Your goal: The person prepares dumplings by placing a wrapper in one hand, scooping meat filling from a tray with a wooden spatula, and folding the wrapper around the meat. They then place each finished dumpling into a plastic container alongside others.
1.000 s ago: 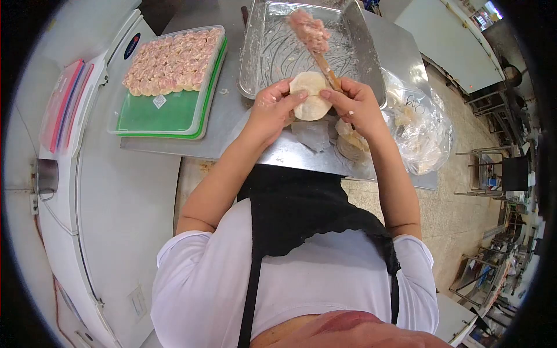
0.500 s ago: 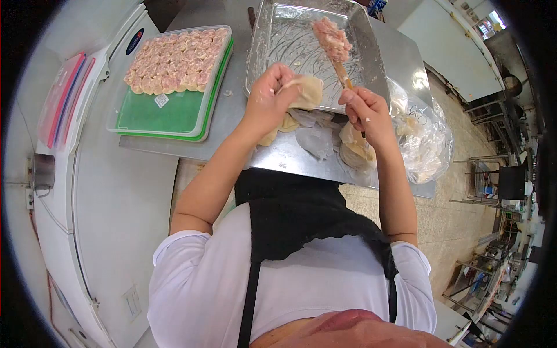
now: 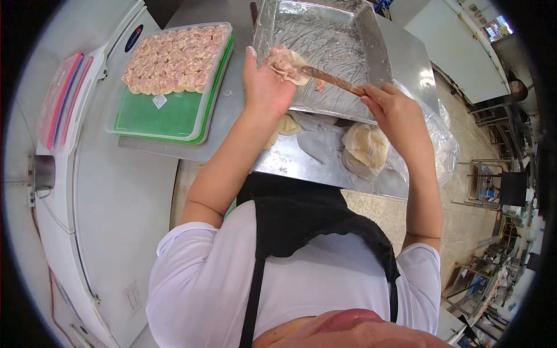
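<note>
My left hand [image 3: 264,87] lies palm up and holds a round dough wrapper [image 3: 293,62] over the near edge of a metal pan [image 3: 348,29]. My right hand [image 3: 394,104] grips a wooden stick [image 3: 331,79] by its near end. The stick's tip presses pink minced filling [image 3: 280,59] onto the wrapper. A stack of spare wrappers [image 3: 365,148] lies on clear plastic just below my right hand.
A clear tray [image 3: 174,75] on green boards holds several rows of finished pink dumplings at the left of the steel table [image 3: 232,124]. A crumpled plastic bag [image 3: 444,151] sits at the table's right end. A white chest freezer [image 3: 110,191] stands on the left.
My left hand has turned palm up with the wrapper and moved up over the pan. The right hand has swung the stick down and left, bringing the filling onto the wrapper.
</note>
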Available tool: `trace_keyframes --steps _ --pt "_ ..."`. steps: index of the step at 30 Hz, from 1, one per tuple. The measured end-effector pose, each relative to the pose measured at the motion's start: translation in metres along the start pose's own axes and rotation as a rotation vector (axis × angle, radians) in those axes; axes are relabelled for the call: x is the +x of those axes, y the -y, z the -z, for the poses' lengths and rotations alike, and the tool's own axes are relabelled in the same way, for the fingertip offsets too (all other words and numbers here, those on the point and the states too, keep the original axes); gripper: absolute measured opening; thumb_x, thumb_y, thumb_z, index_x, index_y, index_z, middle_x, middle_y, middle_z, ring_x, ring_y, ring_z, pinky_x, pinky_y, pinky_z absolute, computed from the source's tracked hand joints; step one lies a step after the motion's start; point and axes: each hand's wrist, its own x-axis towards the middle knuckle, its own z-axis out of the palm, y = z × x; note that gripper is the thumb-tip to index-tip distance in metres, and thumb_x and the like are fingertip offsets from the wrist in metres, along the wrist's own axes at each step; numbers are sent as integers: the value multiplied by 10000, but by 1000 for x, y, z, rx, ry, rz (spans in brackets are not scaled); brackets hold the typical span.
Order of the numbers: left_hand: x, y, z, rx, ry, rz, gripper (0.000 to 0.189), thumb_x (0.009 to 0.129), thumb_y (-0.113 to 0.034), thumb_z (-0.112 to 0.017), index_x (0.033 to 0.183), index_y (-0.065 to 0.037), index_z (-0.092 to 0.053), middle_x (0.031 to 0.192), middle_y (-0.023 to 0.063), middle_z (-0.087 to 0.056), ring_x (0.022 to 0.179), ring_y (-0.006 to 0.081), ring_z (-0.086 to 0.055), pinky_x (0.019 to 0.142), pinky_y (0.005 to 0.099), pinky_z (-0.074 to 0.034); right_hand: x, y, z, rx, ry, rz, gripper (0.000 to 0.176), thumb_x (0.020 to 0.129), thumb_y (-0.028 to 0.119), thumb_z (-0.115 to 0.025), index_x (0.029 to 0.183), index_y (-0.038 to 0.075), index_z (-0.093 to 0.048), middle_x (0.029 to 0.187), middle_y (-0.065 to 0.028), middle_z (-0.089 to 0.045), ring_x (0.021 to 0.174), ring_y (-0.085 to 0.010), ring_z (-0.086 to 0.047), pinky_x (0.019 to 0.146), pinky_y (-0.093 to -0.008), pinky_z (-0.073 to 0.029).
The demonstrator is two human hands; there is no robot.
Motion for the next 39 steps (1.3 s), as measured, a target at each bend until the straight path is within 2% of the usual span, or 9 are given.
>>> trace_keyframes --steps 2,12,14,15,18,20,29,35,39 --pt "-1 1 -7 21 -78 -33 693 950 -577 -376 1226 52 -468 1200 216 -519 1152 343 -482 1088 533 -310 2 1 -18 47 -16 33 196 915 250 -589 1030 113 -669 804 -114 -609 707 -340 -627 621 -414 -506" --pt "5 2 -18 65 -166 -23 617 887 -465 -589 1206 50 -469 1180 216 -540 1146 364 -531 1049 538 -384 3 1 -10 111 -41 146 190 932 249 -565 1076 138 -621 781 -97 -577 729 -320 -632 616 -430 -504" --pt "35 -11 38 -392 625 374 560 887 -409 -602 1212 28 -473 1080 174 -584 1073 321 -582 1045 498 -403 4 -11 2 104 -22 138 214 940 246 -561 1073 99 -640 806 -120 -601 762 -341 -628 649 -413 -502" --pt "22 -10 20 -391 628 372 560 887 -409 -602 1212 28 -473 1080 174 -584 1073 321 -582 1045 498 -403 2 -18 9 279 -32 111 233 949 242 -556 1075 71 -649 832 -140 -621 766 -333 -630 671 -392 -499" --pt "-29 -9 -46 310 238 41 515 907 -280 -620 1308 -24 -423 992 128 -600 966 243 -625 915 405 -522 -5 -22 25 603 15 -70 284 970 232 -544 1082 -2 -659 896 -188 -664 777 -280 -629 726 -333 -480" --pt "-40 -15 -51 1040 455 -178 596 844 -89 -671 1374 -49 -402 991 90 -613 942 189 -608 870 368 -502 -11 -19 34 714 206 -193 291 968 233 -553 1093 -11 -652 881 -182 -667 767 -236 -624 718 -320 -480" --pt "-32 -46 -55 1677 997 -251 435 736 -118 -801 1129 -58 -624 937 49 -663 814 132 -591 784 291 -489 -18 -14 11 525 171 158 275 924 230 -610 1091 18 -662 924 -181 -674 786 -312 -648 705 -338 -498" --pt "-21 -41 -33 1552 259 81 322 758 -263 -805 920 -45 -633 871 11 -635 753 95 -570 635 262 -471 -1 -19 4 96 -145 80 215 902 259 -625 1049 110 -679 805 -109 -617 728 -314 -625 631 -393 -500" --pt "-4 -43 -4 1634 353 61 406 742 -326 -820 963 -49 -622 882 14 -632 737 77 -562 599 246 -458 0 -2 -27 167 -129 121 150 911 263 -599 971 159 -688 765 -101 -581 736 -303 -632 615 -402 -499"
